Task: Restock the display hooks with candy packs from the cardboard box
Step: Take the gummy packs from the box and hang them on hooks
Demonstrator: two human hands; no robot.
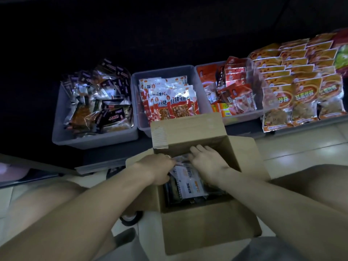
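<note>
An open cardboard box (197, 228) stands on the floor between my knees, flaps spread. Inside lie flat candy packs (190, 185), the top one white with dark and orange print over darker packs. Both hands reach into the box. My left hand (157, 169) grips the upper end of the packs at the box's left wall, its fingertips hidden among them. My right hand (204, 162) lies over the far end of the packs with its fingers pointing down into the box. No display hooks are visible; the area above the bins is dark.
Three grey plastic bins stand just beyond the box: one with dark packs (94, 110), one with red-and-white packs (169, 102), one with red packs (231, 95). Rows of orange packs (301, 81) lie at the right. Pale floor tiles (301, 153) show to the right.
</note>
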